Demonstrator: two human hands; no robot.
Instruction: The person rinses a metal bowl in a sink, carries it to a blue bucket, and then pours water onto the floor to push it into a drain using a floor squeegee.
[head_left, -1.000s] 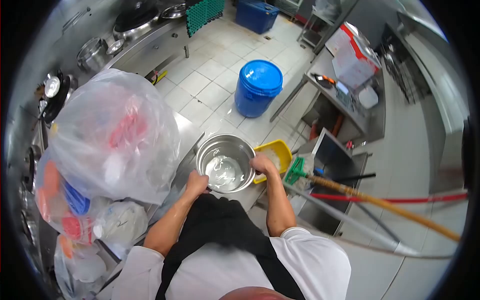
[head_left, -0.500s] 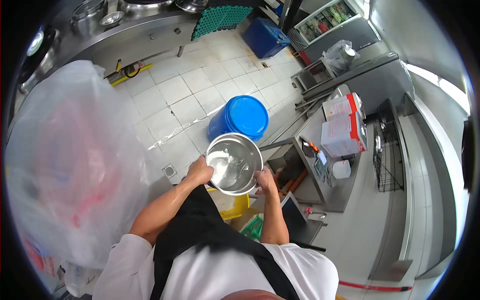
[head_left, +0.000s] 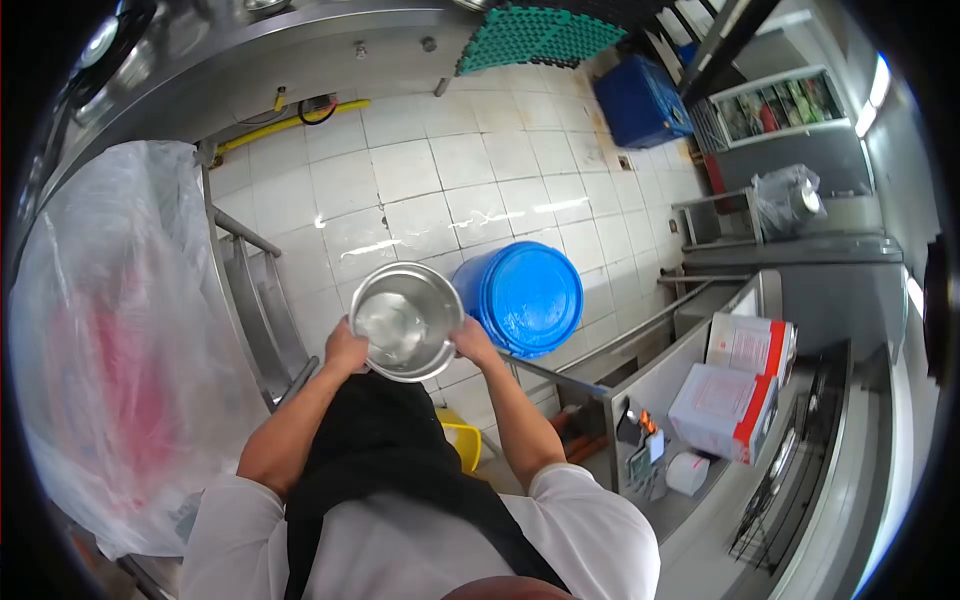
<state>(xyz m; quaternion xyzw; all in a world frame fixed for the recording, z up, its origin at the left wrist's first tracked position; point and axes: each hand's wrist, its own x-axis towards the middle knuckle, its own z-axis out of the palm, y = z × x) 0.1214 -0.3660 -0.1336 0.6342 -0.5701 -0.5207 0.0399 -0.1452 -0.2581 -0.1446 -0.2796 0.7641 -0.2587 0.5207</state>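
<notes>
A round stainless steel pot [head_left: 405,322] is held out in front of my body with its opening facing up. Its inside gleams, and what looks like clear liquid lies at the bottom. My left hand [head_left: 346,348] grips the near left side of the rim. On the opposite side, my right hand [head_left: 470,339] is closed on the pot's edge, fingers partly hidden. Just beyond my right hand, a blue lidded bucket [head_left: 535,297] stands on the floor, its lid wet and shiny.
White floor tiles [head_left: 420,215] have wet streaks. A large clear plastic bag [head_left: 120,340] with red contents fills the left side. To the right, a steel counter [head_left: 640,385] bears white-and-red boxes [head_left: 722,410]. A yellow container [head_left: 462,440] sits low near my apron; a blue bin [head_left: 642,100] stands farther back.
The pot, held in both hands, has moved left, from in front of the blue bucket to beside it. My view has turned, so the bucket and counter appear farther right.
</notes>
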